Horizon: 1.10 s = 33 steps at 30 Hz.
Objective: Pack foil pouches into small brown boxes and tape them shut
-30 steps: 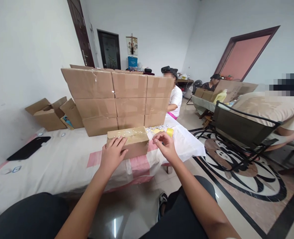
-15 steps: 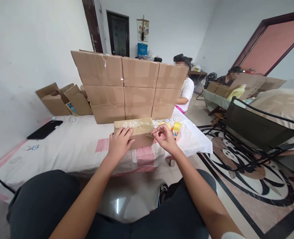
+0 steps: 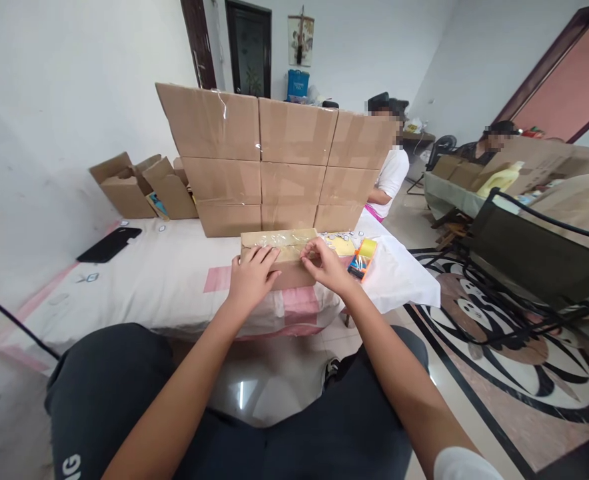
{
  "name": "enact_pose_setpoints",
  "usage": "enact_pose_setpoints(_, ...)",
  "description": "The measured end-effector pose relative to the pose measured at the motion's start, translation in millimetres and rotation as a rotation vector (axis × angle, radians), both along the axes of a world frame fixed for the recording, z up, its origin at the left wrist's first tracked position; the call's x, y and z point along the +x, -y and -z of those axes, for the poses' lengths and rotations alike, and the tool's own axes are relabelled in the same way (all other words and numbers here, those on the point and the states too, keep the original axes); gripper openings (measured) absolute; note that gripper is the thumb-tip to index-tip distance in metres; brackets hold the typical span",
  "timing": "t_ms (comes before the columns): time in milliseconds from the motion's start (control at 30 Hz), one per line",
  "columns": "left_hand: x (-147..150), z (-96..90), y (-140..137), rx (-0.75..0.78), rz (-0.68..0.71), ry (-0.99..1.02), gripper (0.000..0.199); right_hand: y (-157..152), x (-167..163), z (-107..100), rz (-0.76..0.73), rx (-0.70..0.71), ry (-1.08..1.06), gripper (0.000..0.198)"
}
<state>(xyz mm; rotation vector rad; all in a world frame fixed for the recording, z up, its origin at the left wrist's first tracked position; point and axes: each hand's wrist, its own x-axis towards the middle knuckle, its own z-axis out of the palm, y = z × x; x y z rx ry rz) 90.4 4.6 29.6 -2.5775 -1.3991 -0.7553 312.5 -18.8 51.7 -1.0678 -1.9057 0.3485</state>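
A small cardboard box (image 3: 292,277) rests on the cloth-covered table in front of me, with shiny clear tape (image 3: 284,238) across its top. My left hand (image 3: 255,270) lies with its fingers stretched over the left part of the box's top and the thumb along the near side. At the right end, my right hand (image 3: 323,265) has thumb and forefinger pinched together at the top edge, near the tape. Whatever sits between those fingertips is too small to make out. To the right of that hand lies an orange tape dispenser (image 3: 360,263) with a yellow roll.
Behind the box rises a wall of stacked cartons (image 3: 294,143). Open cartons (image 3: 134,193) and a black flat object (image 3: 109,245) are on the left. Small tags lie around a yellow item (image 3: 339,247). A person in a white shirt (image 3: 395,173) sits beyond; a folding chair (image 3: 519,267) stands right.
My right hand has moved left and inward from beyond the box's right end onto its top edge, fingers pinched. The left hand stays on the box. The whole view has shifted slightly.
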Motion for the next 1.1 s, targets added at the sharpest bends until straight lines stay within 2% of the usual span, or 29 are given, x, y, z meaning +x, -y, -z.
enact_pose_setpoints(400,0,2.7,-2,0.018,0.025,0.061,0.050,-2,-3,-3,0.026,0.046,0.095,0.010)
enact_pose_setpoints(833,3,2.0,-1,0.023,0.006,0.075,0.049,-7,-25,4,0.007,0.142,0.111,0.006)
enact_pose_setpoints(900,4,2.7,-1,0.016,-0.005,0.118,0.054,-9,-28,4,0.010,0.153,0.108,0.006)
enact_pose_setpoints(1100,7,4.5,-5,-0.059,-0.001,0.398,0.095,-12,-38,3,-0.008,0.124,0.086,0.010)
